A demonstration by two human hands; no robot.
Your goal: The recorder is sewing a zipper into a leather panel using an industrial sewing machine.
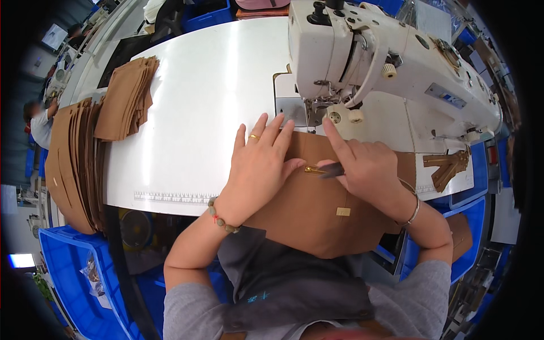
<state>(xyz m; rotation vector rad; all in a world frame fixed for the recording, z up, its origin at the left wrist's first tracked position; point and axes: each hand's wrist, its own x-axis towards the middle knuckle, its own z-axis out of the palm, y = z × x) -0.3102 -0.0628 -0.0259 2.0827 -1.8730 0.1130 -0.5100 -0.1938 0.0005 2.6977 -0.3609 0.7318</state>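
A brown fabric piece (317, 226) lies at the front of the sewing machine, its near end hanging over the table edge towards my lap. My left hand (258, 161) rests flat on its left part, fingers stretched out towards the needle area. In my right hand (362, 167) is a small dark pair of thread snips (333, 170), partly hidden by the fingers; the index finger points up at the presser foot (313, 116). Between the hands a gold zipper pull (309, 169) shows on the fabric. Lower down sits a small pale yellow label (343, 211).
The white sewing machine (391, 62) stands over the table's right side. Stacks of brown cut pieces (71, 164) lie at the left edge. Brown zippers (450, 167) rest at the right. Blue bins (73, 272) flank the table. Another person (42, 124) sits far left.
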